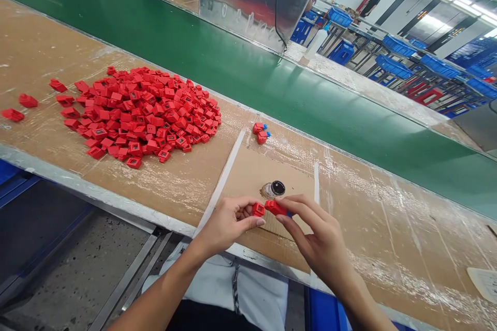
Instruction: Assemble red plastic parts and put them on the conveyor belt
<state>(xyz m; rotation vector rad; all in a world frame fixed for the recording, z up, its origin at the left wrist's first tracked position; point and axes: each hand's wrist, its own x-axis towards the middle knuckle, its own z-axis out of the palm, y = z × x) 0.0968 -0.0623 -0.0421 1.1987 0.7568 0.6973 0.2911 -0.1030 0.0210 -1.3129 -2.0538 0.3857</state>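
We hold a small red block (258, 210) in our left hand (228, 217), its squarish, dark-centred opening turned towards us. In our right hand (324, 230) we pinch a longer red piece (274, 207), sloping slightly down to the right, with a blue part (289, 213) showing at its half-covered right end. The two sit very close; we cannot tell whether they touch.

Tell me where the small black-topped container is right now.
In the head view, slightly right of centre: the black-topped container sits on the cardboard between two white strips, just beyond the red piece in the right hand.
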